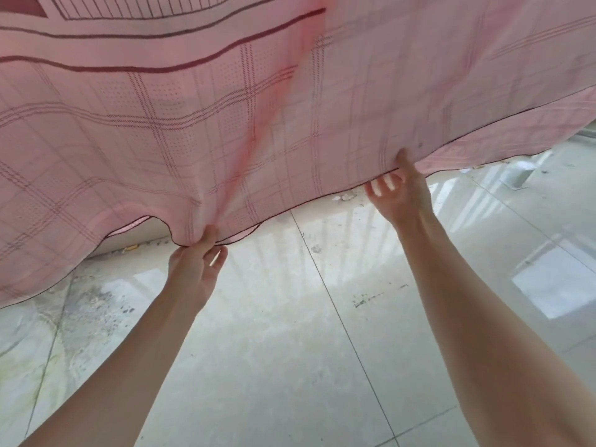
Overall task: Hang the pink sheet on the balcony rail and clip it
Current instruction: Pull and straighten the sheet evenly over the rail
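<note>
Below your arms lies a glossy pale tiled floor (290, 366), with grit and dark specks scattered toward 8 o'clock and a few more marks near the centre; bright reflections of upright bars streak the tiles toward 3 o'clock. The pink sheet (225, 108) fills the whole upper half of your view from 9 through 12 to 3 o'clock, and it blocks everything behind it, so you cannot see any rail or clips. The sheet runs off the top and both sides, and motion blur softens its checked pattern and the dark stripes near 11 o'clock. Your left hand (195, 269), just left of centre, pinches the dark-stitched bottom hem between thumb and forefinger, gathering the cloth into a fold that rises toward 12 o'clock; its other fingers curl loosely. Your right hand (398, 195), toward 2 o'clock, grips the same hem higher up, thumb on the near face, fingers curled beneath the edge.
</note>
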